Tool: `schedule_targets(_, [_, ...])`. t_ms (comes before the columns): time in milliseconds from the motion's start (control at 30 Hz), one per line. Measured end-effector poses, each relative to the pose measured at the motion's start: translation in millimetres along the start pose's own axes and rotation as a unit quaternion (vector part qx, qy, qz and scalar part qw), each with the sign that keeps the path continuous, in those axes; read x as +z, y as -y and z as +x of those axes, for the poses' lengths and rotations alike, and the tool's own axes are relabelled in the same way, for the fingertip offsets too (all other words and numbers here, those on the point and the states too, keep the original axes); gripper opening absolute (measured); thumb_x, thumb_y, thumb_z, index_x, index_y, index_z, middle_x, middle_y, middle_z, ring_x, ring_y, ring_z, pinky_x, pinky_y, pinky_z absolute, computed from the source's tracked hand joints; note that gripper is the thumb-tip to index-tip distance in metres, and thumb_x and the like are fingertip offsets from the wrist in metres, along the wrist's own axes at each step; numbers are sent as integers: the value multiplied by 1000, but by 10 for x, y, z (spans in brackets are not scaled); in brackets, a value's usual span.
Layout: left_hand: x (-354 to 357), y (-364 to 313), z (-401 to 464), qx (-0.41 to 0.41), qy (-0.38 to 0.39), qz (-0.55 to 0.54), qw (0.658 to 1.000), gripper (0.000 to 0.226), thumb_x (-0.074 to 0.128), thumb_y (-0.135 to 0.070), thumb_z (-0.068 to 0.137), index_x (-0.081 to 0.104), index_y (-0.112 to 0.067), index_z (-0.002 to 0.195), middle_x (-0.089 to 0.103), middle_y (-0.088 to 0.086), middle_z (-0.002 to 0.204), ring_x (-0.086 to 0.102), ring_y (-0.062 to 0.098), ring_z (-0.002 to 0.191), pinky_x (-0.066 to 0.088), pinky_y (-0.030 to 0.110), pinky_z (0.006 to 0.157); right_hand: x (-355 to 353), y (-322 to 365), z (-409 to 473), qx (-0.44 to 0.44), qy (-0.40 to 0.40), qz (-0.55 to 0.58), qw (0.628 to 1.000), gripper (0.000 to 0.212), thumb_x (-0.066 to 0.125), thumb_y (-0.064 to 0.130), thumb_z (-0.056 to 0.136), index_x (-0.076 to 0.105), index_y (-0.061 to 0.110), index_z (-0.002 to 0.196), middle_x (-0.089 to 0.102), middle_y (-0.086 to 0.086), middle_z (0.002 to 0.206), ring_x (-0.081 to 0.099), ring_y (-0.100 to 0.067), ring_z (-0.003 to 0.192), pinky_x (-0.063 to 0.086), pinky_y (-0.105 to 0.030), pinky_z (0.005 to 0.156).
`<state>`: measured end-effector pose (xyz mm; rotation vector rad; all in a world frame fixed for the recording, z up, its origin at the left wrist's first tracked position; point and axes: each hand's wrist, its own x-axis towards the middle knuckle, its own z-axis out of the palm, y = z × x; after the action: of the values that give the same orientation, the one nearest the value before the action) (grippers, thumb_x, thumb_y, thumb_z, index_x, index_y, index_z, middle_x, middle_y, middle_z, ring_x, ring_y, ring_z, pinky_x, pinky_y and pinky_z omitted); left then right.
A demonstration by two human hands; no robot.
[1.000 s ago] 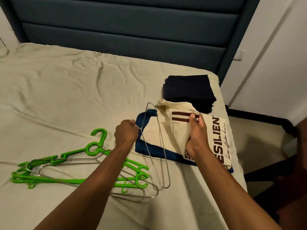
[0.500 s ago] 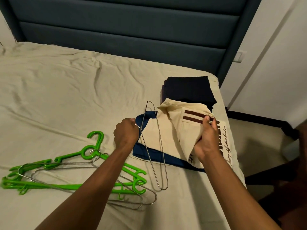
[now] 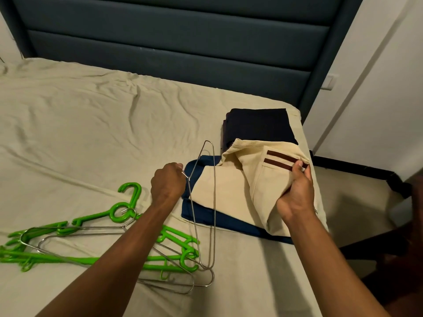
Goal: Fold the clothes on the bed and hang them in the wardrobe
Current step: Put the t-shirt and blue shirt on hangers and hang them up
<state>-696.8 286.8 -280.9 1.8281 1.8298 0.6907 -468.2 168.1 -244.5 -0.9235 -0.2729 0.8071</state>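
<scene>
My left hand (image 3: pixel 168 183) grips a metal wire hanger (image 3: pixel 214 202) at its neck, holding it upright on edge beside the clothes. My right hand (image 3: pixel 296 193) pinches the edge of a folded cream garment (image 3: pixel 251 177) with two brown stripes, lifting its right part off the pile. Under it lies a cream and navy blue garment (image 3: pixel 219 219). A folded dark navy stack (image 3: pixel 258 124) sits behind, near the bed's right corner.
A heap of green plastic hangers (image 3: pixel 128 204) and more wire hangers (image 3: pixel 174 286) lies on the beige sheet (image 3: pixel 80 133) at the lower left. A dark padded headboard (image 3: pixel 183 42) stands behind. The bed's right edge drops to the floor beside a white wall (image 3: pixel 377 88).
My right hand has lifted the cream garment's folded edge up and to the right, covering the printed lettering. The wire hanger in my left hand has stayed nearly in place.
</scene>
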Motion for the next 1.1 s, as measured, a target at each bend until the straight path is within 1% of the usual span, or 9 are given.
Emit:
schedule_targets(133, [-37, 24, 15, 7, -4, -4, 1000, 38, 37, -27, 107, 70, -7, 106, 70, 20, 106, 60, 42, 103, 44, 40, 85, 37, -27, -29, 1, 7, -10, 1000, 20, 49, 30, 103, 62, 32, 118, 73, -1, 112, 67, -26, 112, 51, -53, 98])
schedule_targets(300, [-100, 46, -36, 4, -55, -47, 997, 40, 36, -28, 107, 71, -8, 107, 73, 16, 103, 62, 40, 100, 45, 41, 86, 91, -82, -82, 15, 20, -21, 999, 24, 47, 28, 104, 59, 29, 124, 76, 5, 99, 72, -16, 97, 59, -35, 79])
schedule_targets(433, [-144, 29, -136, 41, -76, -70, 994, 41, 35, -28, 107, 69, -8, 96, 73, 12, 96, 62, 38, 93, 46, 42, 83, 125, -116, -75, 20, 18, -35, 999, 21, 47, 28, 104, 62, 31, 118, 75, 2, 105, 70, -20, 105, 54, -45, 95])
schedule_targets(567, [-59, -82, -161, 55, -47, -68, 995, 39, 36, -28, 107, 69, -12, 95, 73, 10, 94, 62, 36, 93, 42, 36, 79, 144, -101, -75, 17, 19, -31, 999, 20, 47, 28, 104, 63, 33, 115, 76, 4, 103, 70, -19, 104, 54, -44, 96])
schedule_targets(633, [-5, -112, -109, 40, -39, -56, 997, 38, 35, -30, 107, 70, -14, 102, 72, 12, 99, 62, 36, 97, 38, 33, 77, 140, -89, -83, 13, 22, -33, 999, 20, 46, 27, 105, 63, 31, 115, 76, 5, 101, 71, -17, 101, 54, -41, 92])
schedule_targets(700, [5, -81, -16, 13, -44, -43, 998, 38, 36, -30, 107, 69, -13, 113, 70, 16, 106, 60, 39, 103, 41, 37, 82, 133, -91, -84, 9, 24, -39, 999, 20, 46, 26, 105, 63, 29, 116, 76, 4, 101, 71, -16, 99, 54, -40, 90])
schedule_targets(800, [-81, 86, 83, -21, -50, -33, 998, 35, 39, -25, 105, 67, -14, 124, 68, 19, 115, 58, 42, 111, 44, 41, 92, 132, -132, -91, 18, 25, -40, 999, 23, 47, 27, 104, 62, 27, 121, 75, 1, 108, 69, -20, 107, 53, -43, 96])
schedule_targets(967, [-227, 588, 143, -66, -27, -10, 997, 32, 45, -26, 103, 72, -10, 112, 70, 22, 111, 60, 44, 109, 47, 43, 92, 171, -241, -122, 31, 24, -52, 998, 31, 48, 28, 104, 56, 23, 133, 74, 0, 110, 69, -21, 107, 55, -41, 93])
schedule_targets(1100, [-291, 983, 236, -136, 14, -60, 989, 30, 51, -36, 92, 72, -16, 103, 71, 22, 105, 66, 44, 100, 55, 48, 91, 199, -309, -139, 32, 25, -70, 997, 27, 48, 28, 104, 58, 24, 129, 74, 1, 108, 69, -20, 106, 56, -37, 91])
